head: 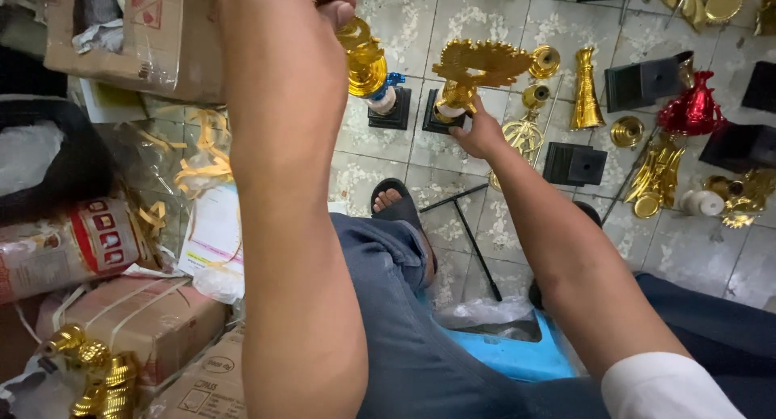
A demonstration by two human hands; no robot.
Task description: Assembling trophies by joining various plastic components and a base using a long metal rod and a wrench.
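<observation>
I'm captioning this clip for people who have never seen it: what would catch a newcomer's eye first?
Two bare forearms fill the middle, reaching down to shiny gold trophies on black square bases. The left hand grips the gold cup-shaped trophy top; the right hand holds the stem of the gold winged trophy. To the right, loose gold trophy parts and a glossy red ornament lie scattered over the patterned tile floor.

two bare forearms fill the middle of the frame. the left hand (pixel 335 3) sits at the top edge, the right hand (pixel 478 134) just right of centre. a white sleeve cuff (pixel 667 387) shows at the lower right, at the right elbow. blue jeans (pixel 404 330) cover both legs along the bottom. a black sandal (pixel 402 210) with a bare toe showing sits on the foot near the centre.
</observation>
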